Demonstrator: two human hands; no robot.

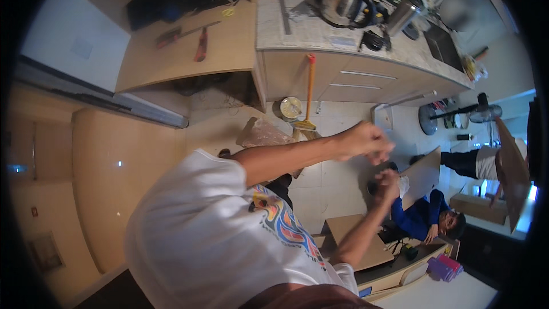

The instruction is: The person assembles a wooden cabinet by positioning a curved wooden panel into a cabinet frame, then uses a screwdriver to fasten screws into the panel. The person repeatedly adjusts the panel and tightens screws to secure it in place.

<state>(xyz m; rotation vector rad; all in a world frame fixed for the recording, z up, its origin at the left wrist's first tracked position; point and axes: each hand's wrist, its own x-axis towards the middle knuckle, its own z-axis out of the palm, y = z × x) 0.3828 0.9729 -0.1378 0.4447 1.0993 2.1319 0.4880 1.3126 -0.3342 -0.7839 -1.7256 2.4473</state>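
My left hand (366,141) is held out in mid-air over the tiled floor, its fingers curled in. My right hand (386,187) is just below it in the picture, also with bent fingers and blurred by motion. The two hands are close together but apart. Whatever lies between their fingers, if anything, is too small or smeared to make out. Beyond my right hand, a person in blue (420,217) is low beside a pale wooden panel (423,174).
A yellow broom (311,88) leans on the cabinet beside a round tub (290,109). A steel kettle (341,3) stands on the counter. Red-handled tools (201,46) lie on a wooden top. Right: a standing fan (485,111) and another person (486,163) by a large board (513,174).
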